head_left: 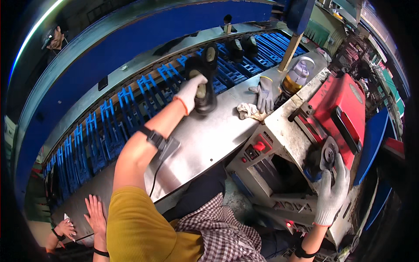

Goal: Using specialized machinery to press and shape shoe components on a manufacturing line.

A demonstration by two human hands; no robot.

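My left hand (190,92), in a white glove, is closed on a black shoe (207,102) over the inner edge of the metal table. The thumb and fingers go into its pale-lined opening; motion blurs it slightly. Another black shoe (211,53) stands just beyond it on the blue slatted conveyor (131,102). At the right, my gloved right hand (334,190) reaches up to a dark grey rounded piece (328,153) at the front of the red and cream machine (338,109). My fingertips close against its lower edge; whether it belongs to the machine, I cannot tell.
More black shoes (249,45) stand farther along the conveyor. A grey glove (264,94), crumpled white cloth (250,111) and clear jug of amber liquid (297,76) sit by the machine. Another person's hands (96,215) rest at the lower left. A blue beam (144,37) spans the back.
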